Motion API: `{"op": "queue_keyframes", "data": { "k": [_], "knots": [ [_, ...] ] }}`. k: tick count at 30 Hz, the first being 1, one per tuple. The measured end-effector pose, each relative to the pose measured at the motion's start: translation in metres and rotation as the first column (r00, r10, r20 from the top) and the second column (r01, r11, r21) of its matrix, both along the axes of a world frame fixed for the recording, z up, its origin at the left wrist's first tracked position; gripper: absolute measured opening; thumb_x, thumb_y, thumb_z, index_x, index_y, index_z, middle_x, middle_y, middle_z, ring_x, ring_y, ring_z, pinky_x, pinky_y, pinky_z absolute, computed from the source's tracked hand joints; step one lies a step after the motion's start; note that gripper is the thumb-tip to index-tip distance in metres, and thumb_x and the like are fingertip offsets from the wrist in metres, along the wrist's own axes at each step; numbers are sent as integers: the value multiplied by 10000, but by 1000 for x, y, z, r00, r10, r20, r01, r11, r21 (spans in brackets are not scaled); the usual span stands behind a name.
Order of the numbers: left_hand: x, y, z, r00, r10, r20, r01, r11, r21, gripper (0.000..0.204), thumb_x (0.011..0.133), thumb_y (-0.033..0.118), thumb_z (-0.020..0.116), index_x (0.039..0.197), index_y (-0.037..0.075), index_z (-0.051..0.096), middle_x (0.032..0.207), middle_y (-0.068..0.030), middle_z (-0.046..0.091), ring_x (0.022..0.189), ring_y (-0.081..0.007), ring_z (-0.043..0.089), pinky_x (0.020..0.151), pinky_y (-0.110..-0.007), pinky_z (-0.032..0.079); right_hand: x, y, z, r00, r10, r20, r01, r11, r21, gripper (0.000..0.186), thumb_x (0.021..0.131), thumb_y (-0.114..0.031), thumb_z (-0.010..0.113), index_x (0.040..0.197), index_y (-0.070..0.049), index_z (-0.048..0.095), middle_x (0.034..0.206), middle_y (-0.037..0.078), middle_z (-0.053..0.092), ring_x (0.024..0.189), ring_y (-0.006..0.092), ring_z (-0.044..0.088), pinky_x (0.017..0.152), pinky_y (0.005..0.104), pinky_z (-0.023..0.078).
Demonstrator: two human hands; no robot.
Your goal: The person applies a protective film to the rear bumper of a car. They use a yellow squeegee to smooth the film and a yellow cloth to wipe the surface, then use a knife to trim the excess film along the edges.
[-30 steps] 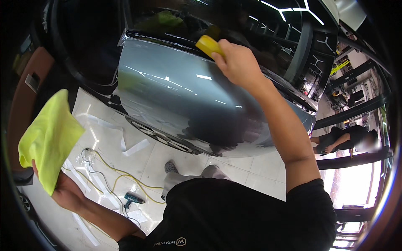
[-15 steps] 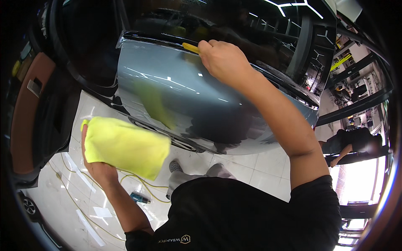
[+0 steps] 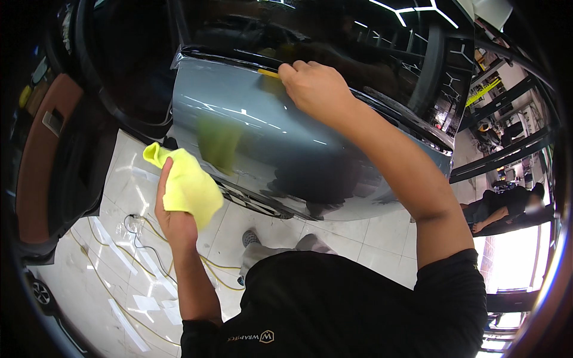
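Note:
A grey-blue car door (image 3: 256,137) with a dark window (image 3: 334,36) above it fills the middle. My right hand (image 3: 316,89) grips a flat yellow squeegee (image 3: 268,73), its end set against the dark trim line (image 3: 236,61) where panel meets window. Clear film edges show at the panel's upper left corner (image 3: 178,58). In my left hand (image 3: 176,224) hangs a bright yellow cloth (image 3: 191,185), bunched between thumb and fingers, held left of the panel's lower part. Most of the left fingers are hidden behind the cloth.
An open car door with brown trim (image 3: 51,155) stands at the left. Yellow cord (image 3: 101,292), a thin dark cable (image 3: 146,247) and white strips (image 3: 128,325) lie on the tiled floor. Another person (image 3: 510,206) is at the far right.
My left hand has moved right and slightly up, and the cloth now hangs narrower. The squeegee in my right hand has tilted flatter and shifted slightly down along the trim.

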State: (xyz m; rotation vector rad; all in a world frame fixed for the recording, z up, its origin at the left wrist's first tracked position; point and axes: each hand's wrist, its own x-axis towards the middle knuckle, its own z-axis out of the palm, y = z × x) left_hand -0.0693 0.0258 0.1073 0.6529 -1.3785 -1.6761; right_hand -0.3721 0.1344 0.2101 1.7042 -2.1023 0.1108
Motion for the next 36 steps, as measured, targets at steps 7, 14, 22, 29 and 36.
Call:
{"op": "queue_keyframes", "data": {
  "k": [7,14,22,29,36],
  "knots": [
    [-11,4,-1,997,-59,-50,54,994,-98,449,1047,85,435,1485,-11,418,1400,-131,526,1215,-206,557,1032,-321,451,-5,33,18,961,-69,268,115,981,-157,216,939,-203,621,927,-15,516,805,196,622,759,431,610,681,503,474],
    [-34,12,3,996,-93,14,94,992,-88,448,1042,58,419,1487,18,433,1340,-93,561,1160,-156,560,1002,-283,446,0,27,5,999,-13,33,14,999,-48,140,928,-151,592,911,-30,525,800,163,611,725,365,638,657,465,526],
    [-41,23,26,991,-105,81,120,972,-203,449,1057,190,442,1471,17,454,1385,-116,555,1224,-194,553,1039,-304,425,-6,13,14,990,-33,138,37,999,-26,131,922,-150,582,942,-27,542,822,185,640,752,383,643,677,478,523],
    [-20,19,37,994,24,103,6,960,-280,462,1048,229,489,1440,-16,477,1397,-122,561,1277,-217,538,1069,-329,413,-6,41,1,993,-51,108,59,996,-69,130,921,-151,573,932,-28,533,777,177,610,742,386,629,694,482,521],
    [103,-33,103,762,-194,-618,122,980,-157,472,1047,277,463,1431,2,444,1388,-150,551,1229,-275,568,1067,-383,419,0,30,6,995,-31,96,37,998,-57,145,896,-142,575,953,-9,579,825,206,659,777,382,664,707,469,554]
  ]
}}
